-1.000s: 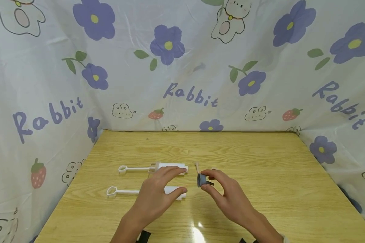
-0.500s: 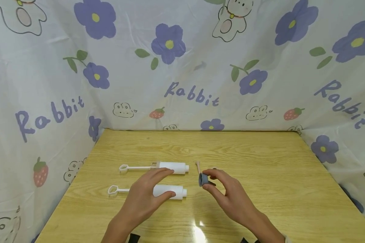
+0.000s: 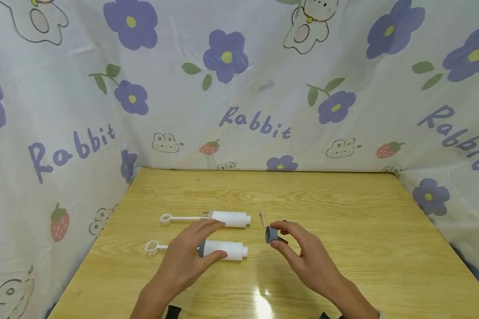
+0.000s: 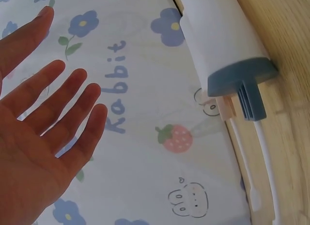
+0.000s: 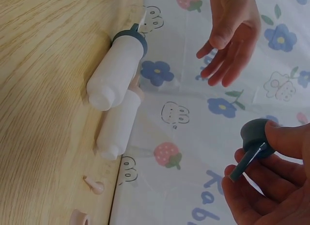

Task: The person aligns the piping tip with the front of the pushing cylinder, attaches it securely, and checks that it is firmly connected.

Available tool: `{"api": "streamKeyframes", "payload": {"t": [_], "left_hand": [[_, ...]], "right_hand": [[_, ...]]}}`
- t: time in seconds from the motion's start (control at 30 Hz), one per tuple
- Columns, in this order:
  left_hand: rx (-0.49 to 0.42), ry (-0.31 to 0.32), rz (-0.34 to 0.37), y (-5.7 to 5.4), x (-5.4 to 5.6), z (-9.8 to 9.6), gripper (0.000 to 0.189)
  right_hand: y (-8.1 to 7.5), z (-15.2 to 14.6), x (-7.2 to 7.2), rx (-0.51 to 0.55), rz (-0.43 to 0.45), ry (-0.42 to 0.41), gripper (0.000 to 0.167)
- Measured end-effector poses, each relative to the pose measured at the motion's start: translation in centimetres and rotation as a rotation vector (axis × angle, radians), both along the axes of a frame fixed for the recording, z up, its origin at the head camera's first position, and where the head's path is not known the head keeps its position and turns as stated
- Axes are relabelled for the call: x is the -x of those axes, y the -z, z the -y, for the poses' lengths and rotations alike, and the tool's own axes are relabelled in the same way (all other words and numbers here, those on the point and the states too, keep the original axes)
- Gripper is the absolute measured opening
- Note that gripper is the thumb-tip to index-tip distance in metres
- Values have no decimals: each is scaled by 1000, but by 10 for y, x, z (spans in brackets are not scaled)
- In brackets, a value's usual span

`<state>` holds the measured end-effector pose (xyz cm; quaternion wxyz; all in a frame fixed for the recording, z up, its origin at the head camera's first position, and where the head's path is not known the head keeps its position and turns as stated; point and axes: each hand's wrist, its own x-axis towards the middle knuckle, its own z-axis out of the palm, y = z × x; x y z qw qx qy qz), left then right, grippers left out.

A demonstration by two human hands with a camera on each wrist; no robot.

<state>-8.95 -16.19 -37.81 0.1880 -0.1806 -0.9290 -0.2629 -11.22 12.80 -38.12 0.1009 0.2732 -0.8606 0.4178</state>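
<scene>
Head view: a blue-grey cap (image 3: 274, 233) is hanging above the table (image 3: 343, 199), the right hand (image 3: 309, 254) pinching it; the left hand (image 3: 187, 248) (thumb and fingers parted, gripping nothing) is now baring more of the near white bottle (image 3: 229, 250) than a second ago.

From above the near side of the counter (image 3: 363, 208), the head camera looks forward and down, farthest off. Both wrist cameras, closer and turned sideways, face across the counter to the cloth (image 4: 135, 186) behind it, sharing the left hand (image 5: 237, 28) and the blue-collared bottle (image 5: 115, 72).
</scene>
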Motion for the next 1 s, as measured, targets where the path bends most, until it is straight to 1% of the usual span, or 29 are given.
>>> {"api": "streamKeyframes", "payload": {"t": [0.1, 0.37, 0.57, 0.7, 1.0], "left_hand": [[-2, -5, 10, 1, 0, 4, 62], [9, -26, 71, 4, 0, 14, 65], [5, -39, 111, 9, 1, 21, 65], [-1, -45, 150, 13, 2, 24, 66], [22, -52, 200, 19, 5, 28, 69]], "right_hand": [[0, -1, -1, -2, -5, 4, 34], [1, -3, -3, -18, -7, 29, 33], [1, -3, -2, -25, -18, 28, 33], [2, -4, -2, -33, -13, 30, 33], [2, -4, -2, -42, -7, 28, 34]]}}
